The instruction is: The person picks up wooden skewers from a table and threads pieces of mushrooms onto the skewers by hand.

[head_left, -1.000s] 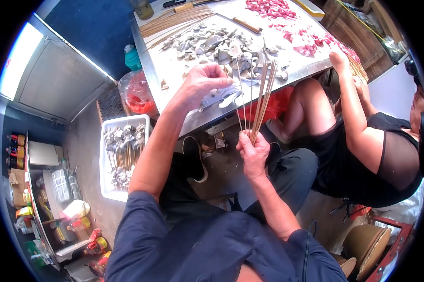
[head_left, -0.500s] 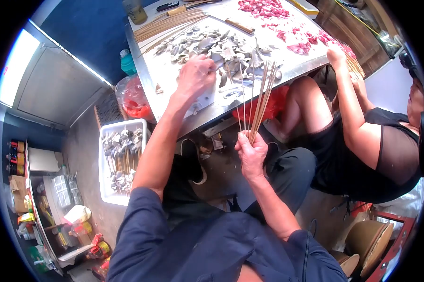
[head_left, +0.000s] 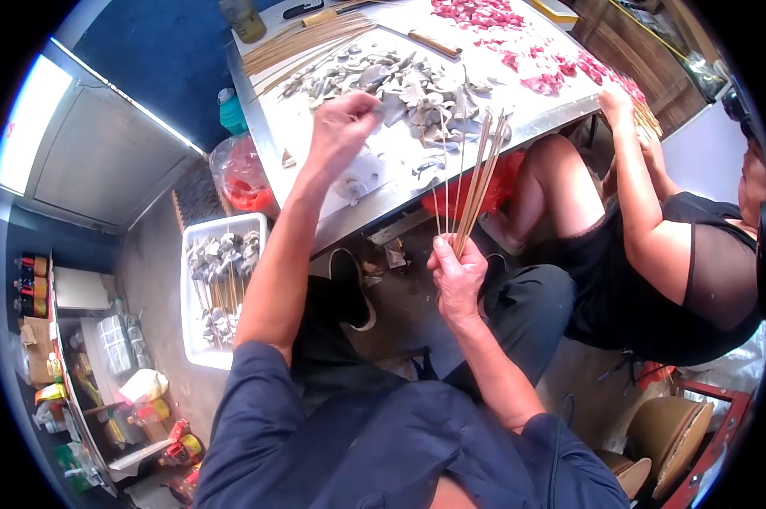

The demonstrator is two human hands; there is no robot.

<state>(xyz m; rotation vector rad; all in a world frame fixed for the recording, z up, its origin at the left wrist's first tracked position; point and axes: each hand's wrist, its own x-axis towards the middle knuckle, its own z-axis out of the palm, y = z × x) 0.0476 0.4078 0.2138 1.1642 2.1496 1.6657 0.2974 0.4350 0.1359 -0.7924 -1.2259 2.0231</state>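
Head view: the wearer's right hand (head_left: pixel 459 271) is closed round the lower part of a bundle of thin sticks (head_left: pixel 476 191), which stand roughly upright above the fingers. Most of the sticks lie close together; a few are fanned out to the left of the main cluster. Their upper ends overlap the counter in this view (whether any carries a piece cannot be made out).

The left hand (head_left: pixel 342 131) is over the counter (head_left: pixel 366 212), fingers curled in and blurred. It cannot be told whether they grip anything or are touching the surface.

Grey pieces (head_left: pixel 417 85) are heaped on the counter just beside the left fingers, mainly to their right and beyond them. Farther from those fingers lie a row of loose sticks (head_left: pixel 302 47) and a wooden handle (head_left: pixel 434 42). Red pieces (head_left: pixel 540 68) are spread well to the right of the left fingers, toward the far side.

Below the left fingers and to their left, on the floor, sits a white tray (head_left: pixel 185 288) holding skewered grey pieces (head_left: pixel 221 254). A clear bag with red contents (head_left: pixel 243 174) and a teal bottle (head_left: pixel 230 110) are to the left of the same fingers, beside the counter.

Well to the right of both hands sits another person (head_left: pixel 671 237) in dark clothing, with a hand (head_left: pixel 618 106) near the red pieces. A red plastic bag (head_left: pixel 502 182) shows under the counter edge, beyond the right fingers
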